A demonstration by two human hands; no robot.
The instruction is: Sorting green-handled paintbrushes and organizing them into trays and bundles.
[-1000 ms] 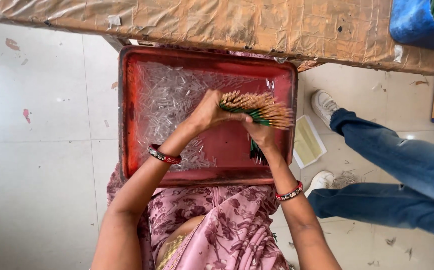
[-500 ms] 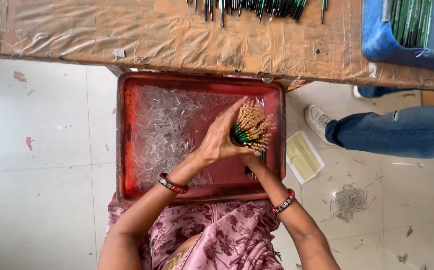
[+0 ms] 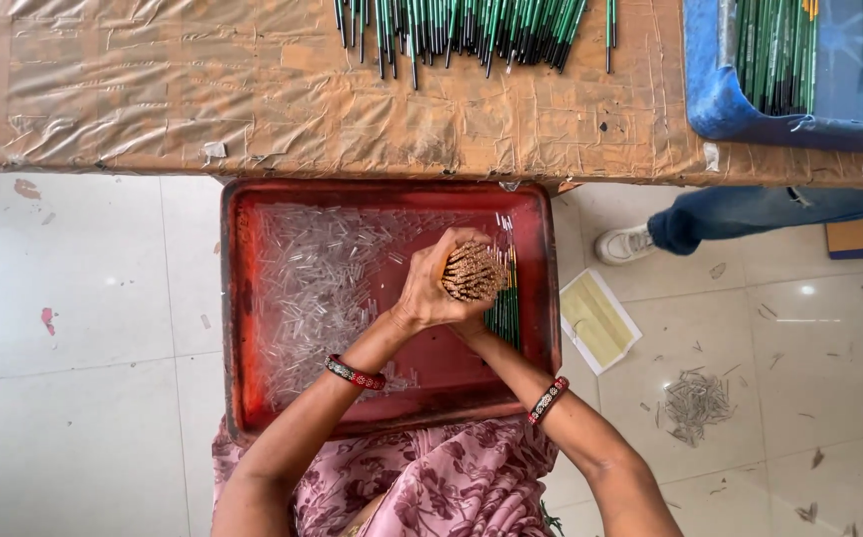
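Both hands clasp a pencil bundle (image 3: pixel 471 270) over the red tray (image 3: pixel 237 298).

Left hand (image 3: pixel 429 288) wraps it; right hand (image 3: pixel 471 326) (mostly hidden) grips underneath. Light, stiff, slippery sticks probably need a firm grip round the middle.

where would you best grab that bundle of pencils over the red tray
Around its middle, coming in from both sides. The bundle of pencils stands nearly upright with its cut ends facing the camera, so a wrapped grip keeps the loose sticks together. The left hand already cups one side; the right hand is mostly hidden beneath.
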